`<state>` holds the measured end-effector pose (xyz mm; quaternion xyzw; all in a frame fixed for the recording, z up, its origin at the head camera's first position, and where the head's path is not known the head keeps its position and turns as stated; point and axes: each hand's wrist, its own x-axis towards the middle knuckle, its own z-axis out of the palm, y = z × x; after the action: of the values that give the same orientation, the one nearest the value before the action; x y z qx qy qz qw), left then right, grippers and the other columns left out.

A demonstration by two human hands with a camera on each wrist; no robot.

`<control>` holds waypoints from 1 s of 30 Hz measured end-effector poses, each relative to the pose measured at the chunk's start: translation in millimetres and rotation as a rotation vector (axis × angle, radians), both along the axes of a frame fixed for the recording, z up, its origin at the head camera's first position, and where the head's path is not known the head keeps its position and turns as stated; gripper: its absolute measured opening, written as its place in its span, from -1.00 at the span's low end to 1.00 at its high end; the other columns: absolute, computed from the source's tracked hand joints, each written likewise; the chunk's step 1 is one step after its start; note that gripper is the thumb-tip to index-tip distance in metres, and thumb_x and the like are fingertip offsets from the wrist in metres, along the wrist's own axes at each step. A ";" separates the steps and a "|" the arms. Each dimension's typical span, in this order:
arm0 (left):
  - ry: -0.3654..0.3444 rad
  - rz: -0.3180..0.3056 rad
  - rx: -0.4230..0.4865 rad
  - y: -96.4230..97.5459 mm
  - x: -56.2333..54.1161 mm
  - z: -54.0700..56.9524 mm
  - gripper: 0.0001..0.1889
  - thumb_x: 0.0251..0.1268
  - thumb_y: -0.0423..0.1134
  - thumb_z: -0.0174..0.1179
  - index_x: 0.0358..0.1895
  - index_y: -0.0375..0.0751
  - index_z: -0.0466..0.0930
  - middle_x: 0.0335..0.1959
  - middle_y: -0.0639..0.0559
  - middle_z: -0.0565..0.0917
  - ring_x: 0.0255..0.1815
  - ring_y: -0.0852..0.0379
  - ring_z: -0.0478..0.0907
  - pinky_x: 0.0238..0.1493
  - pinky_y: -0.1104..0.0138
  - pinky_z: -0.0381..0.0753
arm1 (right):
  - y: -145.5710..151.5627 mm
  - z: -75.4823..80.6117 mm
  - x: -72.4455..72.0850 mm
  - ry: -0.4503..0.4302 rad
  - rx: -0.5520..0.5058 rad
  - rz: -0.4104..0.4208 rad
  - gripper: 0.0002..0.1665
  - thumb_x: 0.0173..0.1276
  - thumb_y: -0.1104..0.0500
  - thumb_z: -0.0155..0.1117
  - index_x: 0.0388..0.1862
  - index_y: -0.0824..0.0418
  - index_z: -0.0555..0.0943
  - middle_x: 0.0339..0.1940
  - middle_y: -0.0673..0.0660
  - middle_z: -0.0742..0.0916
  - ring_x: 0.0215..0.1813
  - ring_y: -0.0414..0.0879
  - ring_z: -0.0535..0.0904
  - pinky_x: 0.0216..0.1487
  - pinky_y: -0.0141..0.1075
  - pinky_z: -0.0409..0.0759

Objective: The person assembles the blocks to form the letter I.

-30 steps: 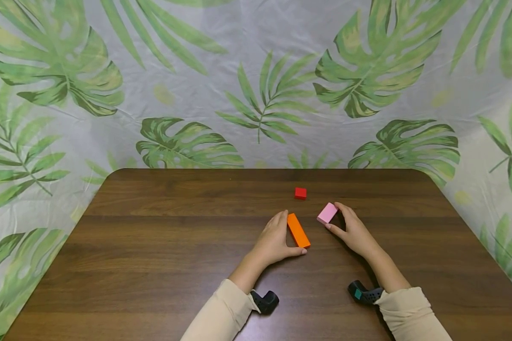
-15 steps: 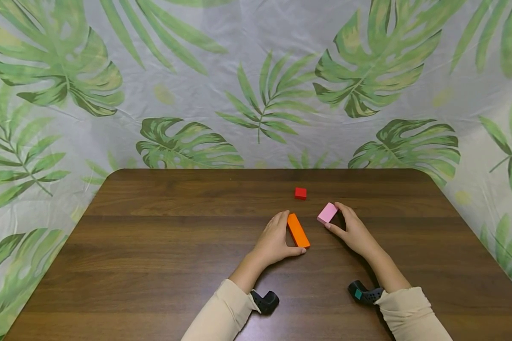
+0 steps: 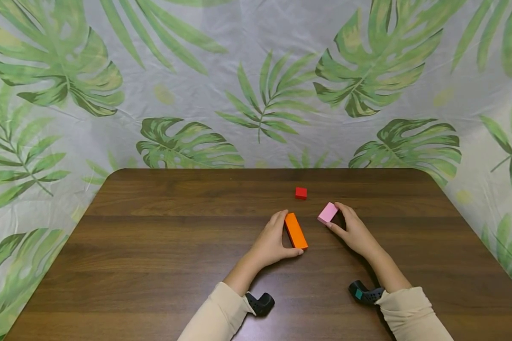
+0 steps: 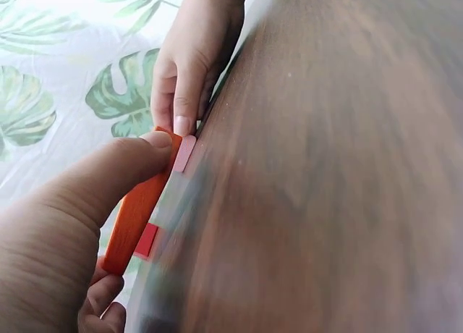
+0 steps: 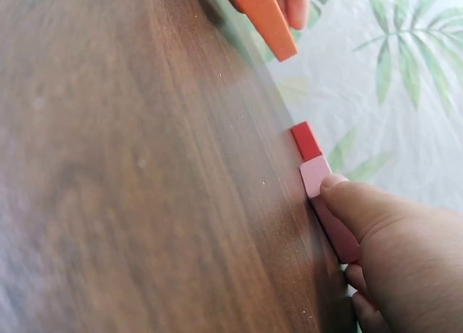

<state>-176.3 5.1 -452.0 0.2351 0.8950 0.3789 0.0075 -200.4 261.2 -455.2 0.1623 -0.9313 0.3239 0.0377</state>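
My left hand grips a long orange block by its two ends, with the thumb at the near end and fingers at the far end. In the right wrist view the orange block appears raised off the tabletop. To its right, my right hand pinches a shorter pink block between thumb and fingers. The pink block lies close over the wood in the right wrist view. Behind both hands a small red block rests on the table, touched by neither.
The brown wooden table has rounded far corners. A leaf-patterned cloth hangs behind it. Black wrist devices stick out from the cuffs of both beige sleeves.
My left hand has shifted slightly to the left, and the orange block has moved with it. The right hand, pink block and red block stay practically where they were.
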 end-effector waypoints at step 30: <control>-0.038 -0.080 0.019 -58.3 -0.8 -1.5 0.06 -0.20 0.03 0.41 0.38 -0.24 -0.02 0.34 -0.08 0.11 0.29 0.07 0.13 0.21 0.19 0.19 | 0.4 -1.8 -0.5 0.000 0.002 0.007 -0.20 0.28 0.04 0.16 0.30 0.46 0.10 0.25 0.44 0.25 0.28 0.29 0.12 0.18 0.13 0.12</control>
<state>-177.1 -53.2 -453.5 0.2636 0.8810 0.3911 0.0375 -200.9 261.7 -457.0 0.1656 -0.9311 0.3231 0.0362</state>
